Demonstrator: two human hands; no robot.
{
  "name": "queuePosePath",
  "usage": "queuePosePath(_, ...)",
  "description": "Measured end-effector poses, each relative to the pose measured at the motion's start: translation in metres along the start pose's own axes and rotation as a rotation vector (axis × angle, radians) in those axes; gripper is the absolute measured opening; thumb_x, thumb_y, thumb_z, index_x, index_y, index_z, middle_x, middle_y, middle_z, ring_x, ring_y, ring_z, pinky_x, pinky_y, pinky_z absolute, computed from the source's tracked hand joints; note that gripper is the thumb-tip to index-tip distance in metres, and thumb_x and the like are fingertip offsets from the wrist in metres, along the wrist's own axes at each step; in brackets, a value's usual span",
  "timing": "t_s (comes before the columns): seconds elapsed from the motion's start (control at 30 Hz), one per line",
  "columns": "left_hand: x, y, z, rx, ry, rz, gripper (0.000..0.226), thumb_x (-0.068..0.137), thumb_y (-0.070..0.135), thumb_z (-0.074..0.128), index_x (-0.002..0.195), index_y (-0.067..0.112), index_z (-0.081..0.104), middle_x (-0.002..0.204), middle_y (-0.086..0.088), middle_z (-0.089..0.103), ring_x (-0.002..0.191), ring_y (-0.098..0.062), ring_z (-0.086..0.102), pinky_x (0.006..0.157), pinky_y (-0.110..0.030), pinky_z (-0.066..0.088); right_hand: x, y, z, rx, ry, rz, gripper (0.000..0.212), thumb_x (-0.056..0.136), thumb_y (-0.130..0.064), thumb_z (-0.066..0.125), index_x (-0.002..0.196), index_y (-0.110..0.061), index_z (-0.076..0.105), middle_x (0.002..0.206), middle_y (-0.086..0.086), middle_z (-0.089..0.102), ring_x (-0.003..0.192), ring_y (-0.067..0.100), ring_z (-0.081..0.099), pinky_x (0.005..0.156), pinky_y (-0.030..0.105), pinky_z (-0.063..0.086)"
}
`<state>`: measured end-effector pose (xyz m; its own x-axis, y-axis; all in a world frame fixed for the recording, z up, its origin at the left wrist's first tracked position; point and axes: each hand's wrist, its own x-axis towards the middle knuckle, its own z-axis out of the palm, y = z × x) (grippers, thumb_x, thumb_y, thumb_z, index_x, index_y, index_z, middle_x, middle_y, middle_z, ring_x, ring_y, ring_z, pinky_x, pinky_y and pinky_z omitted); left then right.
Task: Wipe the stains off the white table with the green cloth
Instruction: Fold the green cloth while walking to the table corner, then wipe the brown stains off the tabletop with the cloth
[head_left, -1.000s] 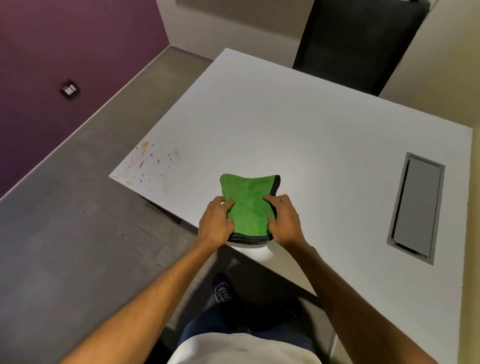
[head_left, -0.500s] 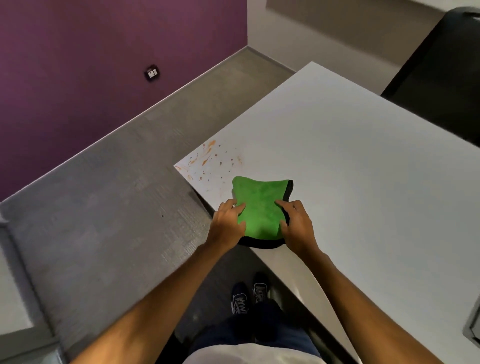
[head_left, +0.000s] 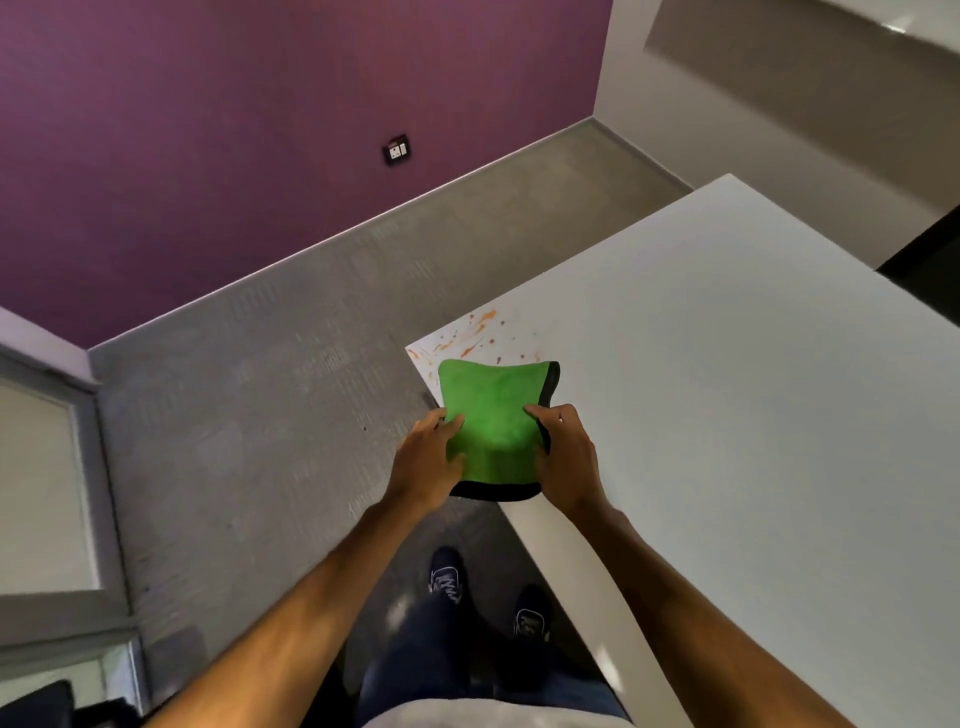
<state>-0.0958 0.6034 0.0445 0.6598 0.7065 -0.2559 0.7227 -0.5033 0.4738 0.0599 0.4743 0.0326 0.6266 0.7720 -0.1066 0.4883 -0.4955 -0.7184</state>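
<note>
Pinching green cloth (head_left: 493, 415), left hand (head_left: 426, 462), right hand (head_left: 566, 462), long axis toward stains (head_left: 478, 332)

A purple wall (head_left: 260, 130) fills the upper left, with a small dark socket plate (head_left: 397, 150) set low on it and a pale skirting strip (head_left: 332, 236) along its foot, where it meets the grey carpeted floor (head_left: 234, 415). A pale wall (head_left: 727, 104) joins it at the corner, and a dark shape (head_left: 930, 249) shows at the right edge. At the far left stands a grey-framed panel (head_left: 41, 493).
</note>
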Motion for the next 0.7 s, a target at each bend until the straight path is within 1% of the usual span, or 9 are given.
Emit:
queuePosePath(0.07,0.010,-0.008,-0.008,0.012,-0.010,-0.013,0.061,0.090,0.021,0.064,0.147,0.018,0.044,0.152,-0.009,0.040,0.138,-0.028,0.038,0.113,-0.046,0.035,0.012,-0.009,0.005,-0.013,-0.033,0.005,0.057,0.090,0.007,0.054,0.141,-0.016,0.060,0.129,0.012,0.058,0.109,0.036,0.065,0.089,0.046,0.056)
queuePosePath(0.17,0.031,-0.021,-0.018,0.022,-0.034,-0.001,0.062,0.091,0.024,0.064,0.149,0.019,0.042,0.154,-0.007,0.036,0.141,-0.026,0.033,0.116,-0.045,0.030,0.028,-0.020,0.014,-0.034,-0.063,0.036,0.060,0.090,0.005,0.052,0.145,-0.018,0.056,0.130,0.009,0.055,0.111,0.036,0.064,0.094,0.047,0.055)
queuePosePath(0.3,0.073,-0.037,-0.026,0.068,-0.110,0.080,0.060,0.091,0.021,0.064,0.148,0.019,0.043,0.154,-0.006,0.036,0.139,-0.027,0.035,0.114,-0.044,0.033,0.042,-0.026,0.032,-0.036,-0.043,0.111,0.056,0.095,-0.001,0.051,0.149,-0.015,0.051,0.136,0.010,0.053,0.114,0.039,0.062,0.096,0.048,0.054)
queuePosePath(0.37,0.097,-0.044,-0.027,0.109,-0.179,0.141,0.060,0.092,0.022,0.063,0.148,0.019,0.043,0.156,-0.005,0.035,0.140,-0.028,0.035,0.115,-0.043,0.032,0.047,-0.028,0.042,-0.026,-0.014,0.176,0.054,0.097,-0.002,0.051,0.149,-0.014,0.051,0.136,0.011,0.053,0.113,0.038,0.062,0.094,0.047,0.055)
queuePosePath(0.43,0.119,-0.049,-0.026,0.155,-0.272,0.220,0.062,0.091,0.024,0.064,0.149,0.019,0.042,0.156,-0.005,0.034,0.140,-0.028,0.034,0.115,-0.045,0.032,0.049,-0.027,0.053,-0.026,0.028,0.254,0.056,0.094,0.002,0.054,0.148,-0.013,0.053,0.133,0.014,0.054,0.112,0.038,0.062,0.093,0.045,0.054)
queuePosePath(0.53,0.146,-0.053,-0.022,0.192,-0.379,0.339,0.063,0.090,0.025,0.065,0.148,0.019,0.042,0.156,-0.004,0.035,0.138,-0.027,0.036,0.114,-0.044,0.034,0.043,-0.026,0.072,0.024,0.131,0.389,0.062,0.087,0.007,0.059,0.146,-0.011,0.055,0.128,0.016,0.054,0.107,0.036,0.062,0.089,0.034,0.050)
queuePosePath(0.57,0.152,-0.053,-0.020,0.205,-0.411,0.379,0.062,0.090,0.026,0.066,0.148,0.019,0.043,0.156,-0.005,0.035,0.138,-0.028,0.037,0.114,-0.044,0.034,0.040,-0.026,0.079,0.035,0.172,0.424,0.062,0.087,0.008,0.060,0.145,-0.011,0.056,0.127,0.017,0.054,0.105,0.036,0.062,0.087,0.033,0.049)
queuePosePath(0.63,0.162,-0.055,-0.014,0.228,-0.466,0.452,0.062,0.089,0.025,0.065,0.147,0.018,0.044,0.156,-0.006,0.035,0.137,-0.029,0.037,0.113,-0.046,0.034,0.034,-0.027,0.092,0.052,0.240,0.493,0.060,0.087,0.007,0.061,0.145,-0.010,0.056,0.126,0.018,0.055,0.104,0.037,0.062,0.088,0.037,0.051)
queuePosePath(0.7,0.168,-0.058,-0.008,0.243,-0.517,0.508,0.063,0.089,0.023,0.064,0.149,0.019,0.042,0.157,-0.006,0.034,0.139,-0.028,0.036,0.112,-0.045,0.033,0.030,-0.029,0.102,0.060,0.257,0.588,0.061,0.087,0.006,0.062,0.146,-0.009,0.054,0.131,0.019,0.052,0.109,0.040,0.062,0.095,0.044,0.053)
